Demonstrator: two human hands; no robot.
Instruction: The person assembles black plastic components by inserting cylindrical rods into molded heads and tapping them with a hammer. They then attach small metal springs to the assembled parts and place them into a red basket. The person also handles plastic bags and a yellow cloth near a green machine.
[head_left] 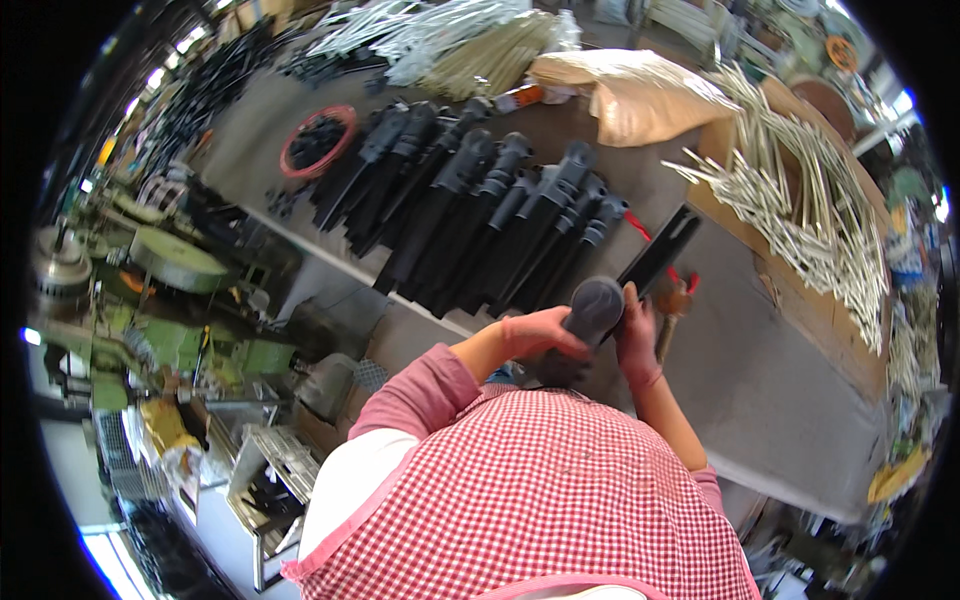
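My left hand [545, 335] is closed around a dark grey plastic piece with a rounded end [597, 303], close in front of my apron. My right hand [637, 340] grips the lower end of a long black slotted plastic strip [662, 248], which slants up and to the right. The two pieces meet between my hands; whether they are joined cannot be made out. Just beyond my right hand lies a wooden-handled tool [663, 340], its head partly hidden. Left of the strip, a row of long black parts with grey socket ends [500, 180] lies on the table.
A red-rimmed basket [320, 141] of small black pieces sits at the far left of the table [780, 400]. Pale thin rods [800, 210] fill an open carton at the right. More bundled rods [440, 45] lie along the back. Green machines [170, 265] stand to the left.
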